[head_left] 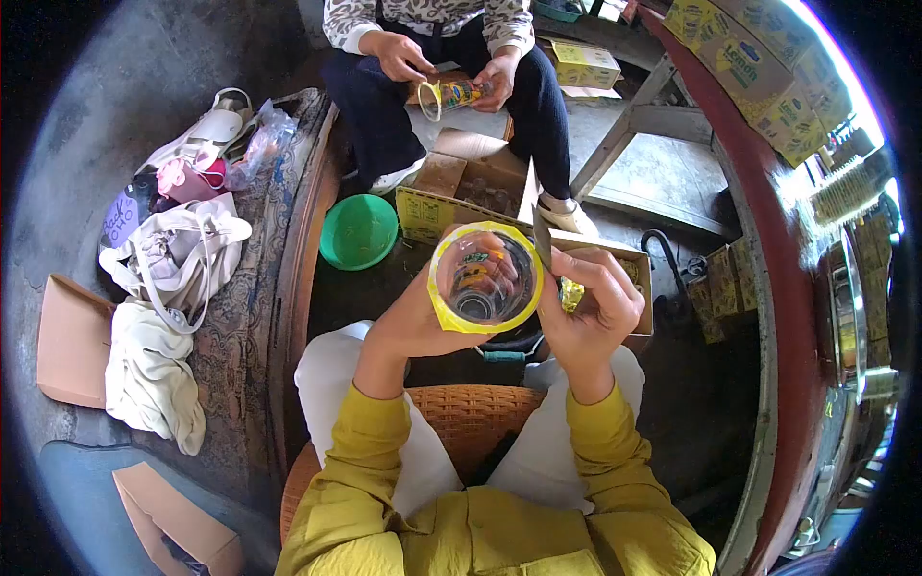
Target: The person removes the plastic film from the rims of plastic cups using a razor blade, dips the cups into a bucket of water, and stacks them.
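My left hand point(408, 315) is wrapped round a clear plastic cup point(480, 305), its open mouth tilted up towards me. Yellow film with a ragged outer edge rings the cup's rim point(448, 309); printing shows through the clear wall. In my right hand point(597, 300), closed beside the cup, is a knife whose narrow grey blade point(542, 235) points away from me along the rim's right side. Its handle is hidden by my fingers. Just behind that hand, a shiny yellow piece point(570, 294) is partly covered.
Across from me, a seated person's hands point(490, 82) hold another yellow-rimmed cup point(456, 93). Between us stand an open carton point(432, 213) with clear cups and a green basin point(358, 232). Bags point(182, 252) lie on the left bench; a red-edged table point(768, 259) runs along the right.
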Motion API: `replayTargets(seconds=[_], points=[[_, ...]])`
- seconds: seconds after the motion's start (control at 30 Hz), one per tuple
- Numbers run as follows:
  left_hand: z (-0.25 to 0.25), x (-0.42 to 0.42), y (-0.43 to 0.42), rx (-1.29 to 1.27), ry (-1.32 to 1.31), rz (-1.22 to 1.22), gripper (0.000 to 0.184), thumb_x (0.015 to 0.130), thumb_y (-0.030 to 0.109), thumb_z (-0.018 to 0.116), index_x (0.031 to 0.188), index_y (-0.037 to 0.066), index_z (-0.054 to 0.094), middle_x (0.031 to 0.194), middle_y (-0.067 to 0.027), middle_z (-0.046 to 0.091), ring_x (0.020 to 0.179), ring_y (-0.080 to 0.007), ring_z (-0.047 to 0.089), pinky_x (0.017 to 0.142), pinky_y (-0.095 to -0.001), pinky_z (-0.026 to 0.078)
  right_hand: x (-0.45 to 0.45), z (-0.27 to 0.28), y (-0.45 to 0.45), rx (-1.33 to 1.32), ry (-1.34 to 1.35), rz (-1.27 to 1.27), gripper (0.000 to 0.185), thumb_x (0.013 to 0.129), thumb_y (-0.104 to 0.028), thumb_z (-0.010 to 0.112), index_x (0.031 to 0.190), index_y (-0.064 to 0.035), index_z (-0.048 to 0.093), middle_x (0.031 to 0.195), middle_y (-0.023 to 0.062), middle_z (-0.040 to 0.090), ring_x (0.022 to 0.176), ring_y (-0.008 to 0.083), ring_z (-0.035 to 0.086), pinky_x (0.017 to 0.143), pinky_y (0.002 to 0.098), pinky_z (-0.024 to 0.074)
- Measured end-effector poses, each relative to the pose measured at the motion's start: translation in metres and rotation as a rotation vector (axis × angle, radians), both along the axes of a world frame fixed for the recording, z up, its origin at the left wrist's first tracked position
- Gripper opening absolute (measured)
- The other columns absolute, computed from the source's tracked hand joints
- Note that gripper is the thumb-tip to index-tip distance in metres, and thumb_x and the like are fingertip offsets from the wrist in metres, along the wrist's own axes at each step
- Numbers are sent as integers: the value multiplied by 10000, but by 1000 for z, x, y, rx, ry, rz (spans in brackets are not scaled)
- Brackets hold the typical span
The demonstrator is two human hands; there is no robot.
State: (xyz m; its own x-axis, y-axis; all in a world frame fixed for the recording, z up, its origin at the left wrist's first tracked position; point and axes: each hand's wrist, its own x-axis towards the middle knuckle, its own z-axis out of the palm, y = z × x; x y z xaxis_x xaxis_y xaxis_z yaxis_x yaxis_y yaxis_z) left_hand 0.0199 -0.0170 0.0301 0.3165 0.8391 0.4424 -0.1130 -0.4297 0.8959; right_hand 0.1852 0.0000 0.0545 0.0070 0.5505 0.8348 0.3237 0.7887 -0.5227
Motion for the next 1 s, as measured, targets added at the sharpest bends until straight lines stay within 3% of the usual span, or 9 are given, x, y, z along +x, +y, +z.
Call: replayTargets(seconds=[0.2, 0.33, 0.53, 0.63, 0.83, 0.93, 1.0], points=[[-4, 4, -2, -158, -273, -17, 708, 606, 27, 744, 1205, 64, 368, 1117, -54, 447, 990, -134, 481, 845, -274, 424, -3, -3, 0, -25, 87, 19, 201, 606, 62, 705, 788, 4, 640, 663, 89, 608, 556, 147, 585, 508, 218, 440], [-7, 2, 2, -158, -289, 1, 733, 606, 17, 748, 1223, 77, 356, 1146, -60, 439, 1041, -150, 469, 870, -295, 420, -7, -1, -5, -25, 116, 14, 183, 615, 61, 698, 776, 7, 631, 660, 88, 608, 556, 148, 585, 506, 221, 441], [-10, 0, 6, 39, -173, 63, 736, 609, 16, 746, 1229, 73, 352, 1163, -63, 429, 1072, -175, 462, 903, -314, 410, -11, -3, -7, -43, 96, 15, 158, 620, 60, 694, 752, 7, 626, 656, 95, 604, 559, 156, 590, 505, 231, 447], [-9, 2, 3, -36, -220, 69, 736, 612, 26, 749, 1229, 66, 351, 1162, -63, 431, 1075, -167, 458, 908, -310, 404, -11, -4, -7, -40, 95, 8, 155, 622, 58, 695, 753, 6, 630, 654, 98, 602, 556, 160, 588, 506, 232, 448], [-9, -2, 5, 62, 18, 75, 729, 619, 50, 746, 1228, 65, 345, 1162, -60, 417, 1063, -147, 442, 900, -285, 392, -10, -1, -6, 37, 46, -64, 163, 624, 55, 703, 761, -1, 636, 654, 96, 599, 549, 159, 579, 507, 229, 446], [-7, 2, 1, -72, -35, 3, 731, 617, 57, 746, 1227, 67, 343, 1153, -57, 419, 1047, -145, 445, 895, -280, 391, -6, 0, -4, 15, 28, -55, 170, 618, 56, 706, 761, -4, 637, 656, 92, 601, 552, 159, 581, 508, 227, 445], [-8, 1, 3, -9, -27, 15, 736, 617, 61, 751, 1228, 66, 341, 1140, -57, 428, 1040, -142, 448, 887, -278, 395, -3, 0, -1, -9, 39, -17, 172, 614, 55, 707, 761, -4, 638, 658, 91, 602, 555, 160, 584, 509, 227, 444]])
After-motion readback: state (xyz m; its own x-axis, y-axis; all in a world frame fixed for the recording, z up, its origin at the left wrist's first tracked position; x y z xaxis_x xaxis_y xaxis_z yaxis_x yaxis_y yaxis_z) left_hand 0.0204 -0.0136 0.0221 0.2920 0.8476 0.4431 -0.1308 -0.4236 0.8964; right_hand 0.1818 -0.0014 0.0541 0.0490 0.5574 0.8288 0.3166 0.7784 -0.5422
